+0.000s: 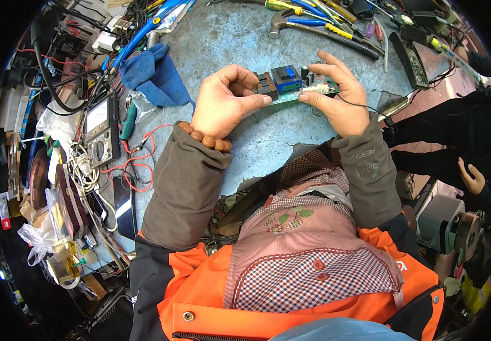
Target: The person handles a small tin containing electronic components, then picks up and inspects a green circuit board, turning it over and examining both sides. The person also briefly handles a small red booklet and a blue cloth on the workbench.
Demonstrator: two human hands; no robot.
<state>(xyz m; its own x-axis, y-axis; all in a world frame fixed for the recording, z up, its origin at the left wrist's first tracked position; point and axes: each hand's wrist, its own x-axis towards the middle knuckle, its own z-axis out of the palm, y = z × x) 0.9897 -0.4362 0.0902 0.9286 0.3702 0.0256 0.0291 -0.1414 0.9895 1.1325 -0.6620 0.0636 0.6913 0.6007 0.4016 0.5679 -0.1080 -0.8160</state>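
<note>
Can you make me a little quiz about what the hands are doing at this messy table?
1. True or false: both hands hold the green circuit board above the metal table.
2. Which thing lies just left of the left hand? A) a blue cloth B) a hammer C) a meter
3. Fill in: around the left wrist sits a bracelet of brown ____.

Key
1. True: the left hand grips one end and the right hand grips the other.
2. A: the blue cloth.
3. Beads: the bead bracelet.
</note>
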